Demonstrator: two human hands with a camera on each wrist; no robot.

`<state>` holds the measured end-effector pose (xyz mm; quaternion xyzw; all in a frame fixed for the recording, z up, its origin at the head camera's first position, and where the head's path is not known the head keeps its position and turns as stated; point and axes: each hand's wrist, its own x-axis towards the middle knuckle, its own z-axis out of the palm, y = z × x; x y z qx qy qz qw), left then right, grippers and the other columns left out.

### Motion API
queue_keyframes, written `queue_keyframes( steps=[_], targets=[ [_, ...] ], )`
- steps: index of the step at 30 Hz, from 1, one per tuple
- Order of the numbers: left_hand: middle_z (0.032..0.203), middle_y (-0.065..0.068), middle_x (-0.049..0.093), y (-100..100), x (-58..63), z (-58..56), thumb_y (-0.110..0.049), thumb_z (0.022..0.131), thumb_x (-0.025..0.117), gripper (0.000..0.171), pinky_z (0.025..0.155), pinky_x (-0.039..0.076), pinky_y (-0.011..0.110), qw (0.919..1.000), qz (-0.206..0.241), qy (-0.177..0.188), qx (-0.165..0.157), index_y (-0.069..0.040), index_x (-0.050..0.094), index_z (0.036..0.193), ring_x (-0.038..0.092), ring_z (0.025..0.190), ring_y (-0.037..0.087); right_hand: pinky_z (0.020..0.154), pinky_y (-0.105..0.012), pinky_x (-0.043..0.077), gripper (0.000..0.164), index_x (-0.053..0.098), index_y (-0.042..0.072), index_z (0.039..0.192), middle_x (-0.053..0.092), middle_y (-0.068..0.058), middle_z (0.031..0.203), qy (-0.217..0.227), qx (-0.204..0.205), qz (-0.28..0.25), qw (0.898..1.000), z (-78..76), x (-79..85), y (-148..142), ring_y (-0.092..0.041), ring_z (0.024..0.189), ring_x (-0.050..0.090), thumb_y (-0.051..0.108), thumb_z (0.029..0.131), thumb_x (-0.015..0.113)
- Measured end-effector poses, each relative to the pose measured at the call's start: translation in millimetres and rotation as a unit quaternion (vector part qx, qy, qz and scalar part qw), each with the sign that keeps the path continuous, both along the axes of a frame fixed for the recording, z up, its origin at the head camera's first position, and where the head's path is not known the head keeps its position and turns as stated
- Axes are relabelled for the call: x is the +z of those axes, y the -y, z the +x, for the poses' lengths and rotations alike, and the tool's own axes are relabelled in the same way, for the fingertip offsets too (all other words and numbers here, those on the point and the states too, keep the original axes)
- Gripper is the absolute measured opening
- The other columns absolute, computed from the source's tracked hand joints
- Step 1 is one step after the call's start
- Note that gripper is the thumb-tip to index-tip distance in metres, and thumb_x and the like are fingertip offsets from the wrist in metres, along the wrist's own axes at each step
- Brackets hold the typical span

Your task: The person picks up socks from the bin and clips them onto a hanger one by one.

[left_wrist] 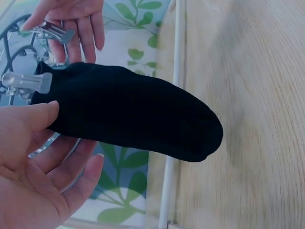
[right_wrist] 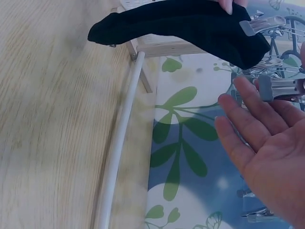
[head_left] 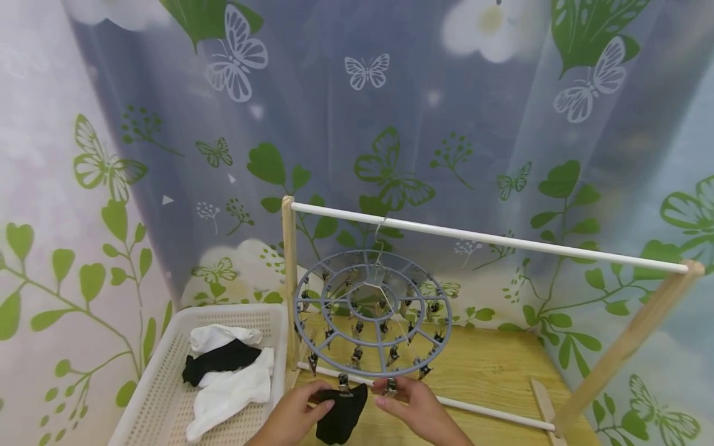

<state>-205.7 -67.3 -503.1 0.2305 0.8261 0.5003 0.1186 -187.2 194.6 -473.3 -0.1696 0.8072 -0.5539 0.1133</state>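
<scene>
A black sock (head_left: pixel 341 416) hangs by its opening from a metal clip (left_wrist: pixel 29 82) at the front of a round grey clip hanger (head_left: pixel 372 372). My left hand (head_left: pixel 301 412) pinches the sock's edge beside that clip, thumb in front and fingers behind. To the right, my right hand (head_left: pixel 415 406) holds a neighbouring metal clip (right_wrist: pixel 281 88) between thumb and index finger, its other fingers extended. No cloth shows in this second clip. The sock's toe (left_wrist: pixel 209 136) hangs free.
The hanger hooks over a white rail (head_left: pixel 485 238) on a wooden stand (head_left: pixel 630 347). More clips dangle around its rings. On the left, a white plastic basket (head_left: pixel 147 384) contains white cloth pieces (head_left: pixel 234 390) and a black one (head_left: pixel 223 361). A lower white bar (head_left: pixel 496 414) runs above the wooden tabletop (head_left: pixel 485 359).
</scene>
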Motion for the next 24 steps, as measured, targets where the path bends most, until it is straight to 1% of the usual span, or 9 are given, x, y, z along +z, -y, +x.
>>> queue_keyframes(
  steps=[4,7,11,13,15,19,22,24],
  targets=[
    [0.102,0.015,0.067,9.3,-0.2,-0.7,-0.024,0.092,0.063,0.030,0.071,0.054,0.045,0.9999,-0.006,0.007,0.010,-0.002,0.062,0.112,0.063,0.090,0.030,0.089,-0.048,0.049,0.031,0.061,-0.001,0.115,0.065,-0.022,0.114,-0.011,0.011,-0.007,1.000,0.4,0.8,3.1,-0.028,0.103,0.062,0.023,0.095,0.059],
    [0.101,0.013,0.067,15.3,-0.4,-0.2,-0.026,0.091,0.065,0.032,0.070,0.053,0.042,0.9997,0.005,0.009,0.020,-0.001,0.062,0.110,0.062,0.089,0.028,0.087,-0.044,0.051,0.030,0.061,-0.001,0.115,0.065,-0.023,0.114,-0.014,0.015,-0.012,1.000,0.3,0.8,5.3,-0.026,0.102,0.063,0.021,0.095,0.059],
    [0.096,0.007,0.067,23.1,0.1,0.5,-0.027,0.090,0.065,0.026,0.069,0.053,0.036,0.9991,0.026,-0.012,0.031,-0.005,0.062,0.104,0.062,0.087,0.023,0.086,-0.040,0.052,0.031,0.062,0.000,0.115,0.065,-0.021,0.114,-0.011,0.011,-0.019,1.000,0.1,0.3,7.1,-0.025,0.102,0.063,0.022,0.094,0.060],
    [0.095,0.006,0.067,28.4,0.6,0.3,-0.027,0.091,0.065,0.026,0.068,0.053,0.034,0.9987,0.028,-0.023,0.036,-0.005,0.061,0.104,0.062,0.086,0.022,0.086,-0.039,0.053,0.033,0.062,-0.001,0.115,0.065,-0.021,0.114,-0.008,0.007,-0.019,1.000,-0.1,0.2,7.9,-0.026,0.102,0.063,0.024,0.094,0.061],
    [0.095,0.004,0.067,34.6,2.0,0.1,-0.027,0.091,0.064,0.026,0.069,0.054,0.033,0.9983,0.020,-0.030,0.046,-0.005,0.061,0.105,0.063,0.085,0.020,0.086,-0.041,0.053,0.036,0.061,-0.002,0.117,0.065,-0.021,0.113,-0.004,0.003,-0.018,1.000,-0.6,0.5,8.7,-0.028,0.102,0.063,0.026,0.093,0.062],
    [0.092,0.004,0.068,48.1,2.6,-2.2,-0.025,0.092,0.064,0.023,0.070,0.054,0.033,0.9950,-0.004,-0.058,0.081,-0.005,0.062,0.103,0.063,0.083,0.018,0.086,-0.045,0.052,0.043,0.059,-0.003,0.120,0.066,-0.021,0.113,0.009,-0.004,-0.013,1.000,-1.3,2.3,11.0,-0.029,0.103,0.063,0.030,0.093,0.062],
    [0.088,0.004,0.069,55.9,2.1,-5.1,-0.023,0.091,0.064,0.017,0.070,0.054,0.032,0.9891,-0.027,-0.081,0.120,-0.008,0.062,0.099,0.063,0.081,0.016,0.086,-0.046,0.052,0.045,0.058,-0.004,0.121,0.066,-0.021,0.114,0.021,-0.009,-0.016,1.000,-1.4,3.6,12.9,-0.031,0.104,0.062,0.031,0.092,0.062],
    [0.088,0.003,0.069,59.6,2.1,-7.1,-0.021,0.091,0.064,0.013,0.070,0.054,0.033,0.9852,-0.035,-0.088,0.143,-0.010,0.063,0.097,0.063,0.081,0.016,0.086,-0.046,0.052,0.045,0.057,-0.005,0.121,0.065,-0.022,0.114,0.026,-0.010,-0.019,0.999,-1.2,3.8,13.9,-0.032,0.104,0.062,0.030,0.093,0.062]
  ],
)
